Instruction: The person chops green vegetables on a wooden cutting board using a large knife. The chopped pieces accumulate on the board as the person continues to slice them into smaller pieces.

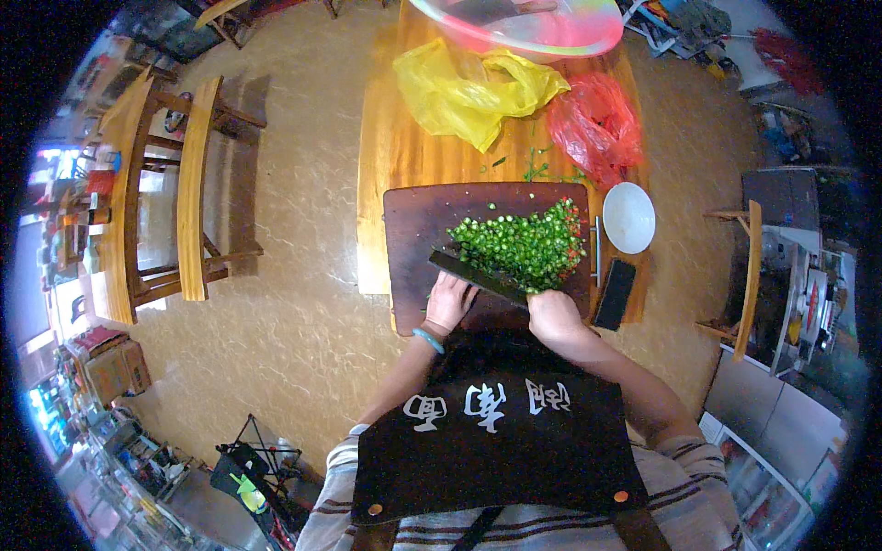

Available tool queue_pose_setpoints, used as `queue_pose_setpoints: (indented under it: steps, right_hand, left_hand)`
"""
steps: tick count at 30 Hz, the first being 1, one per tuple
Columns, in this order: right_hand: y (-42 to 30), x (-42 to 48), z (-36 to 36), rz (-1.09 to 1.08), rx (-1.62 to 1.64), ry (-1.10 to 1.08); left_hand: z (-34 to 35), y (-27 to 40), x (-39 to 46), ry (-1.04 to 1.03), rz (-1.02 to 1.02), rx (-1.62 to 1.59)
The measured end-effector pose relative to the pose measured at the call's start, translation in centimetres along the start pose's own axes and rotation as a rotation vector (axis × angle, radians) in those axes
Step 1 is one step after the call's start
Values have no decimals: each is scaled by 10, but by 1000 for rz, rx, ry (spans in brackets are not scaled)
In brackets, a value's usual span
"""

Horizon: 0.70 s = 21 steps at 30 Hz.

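Note:
A dark-bladed kitchen knife, likely a cleaver (475, 277), lies slantwise over the near side of a dark wooden cutting board (413, 220). My right hand (553, 318) is closed around its handle end, at the right. My left hand (451, 299) is at the blade's left end, fingers against its near side; the fingertips are partly hidden, so whether they grip it is unclear. Just beyond the blade spreads a heap of chopped green chillies (520, 241), with red pieces (573, 244) along its right side. A few bits lie loose on the board.
The board rests on a wooden table (375, 151). Right of it are a white bowl (628, 217) and a black phone (614, 295). Beyond lie yellow (455, 96) and red plastic bags (598, 127) and a pink-rimmed basin (579, 41). A wooden bench (196, 200) stands left.

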State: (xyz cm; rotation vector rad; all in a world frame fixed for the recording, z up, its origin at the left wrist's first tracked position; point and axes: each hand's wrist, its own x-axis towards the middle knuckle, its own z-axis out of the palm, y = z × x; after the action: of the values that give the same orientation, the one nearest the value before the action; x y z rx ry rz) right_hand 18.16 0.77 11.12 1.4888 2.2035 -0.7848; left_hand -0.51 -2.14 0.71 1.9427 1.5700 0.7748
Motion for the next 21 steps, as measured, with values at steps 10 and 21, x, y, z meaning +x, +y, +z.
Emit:
queue_pose_setpoints:
  steps: [10,21]
  right_hand:
    - [3,46,10,-47,11,-10]
    - [-23,24,13,104,73,-20]
  left_hand:
    - [1,0,7,146,87,-6]
    - [4,-4,-5,62,-12,-25]
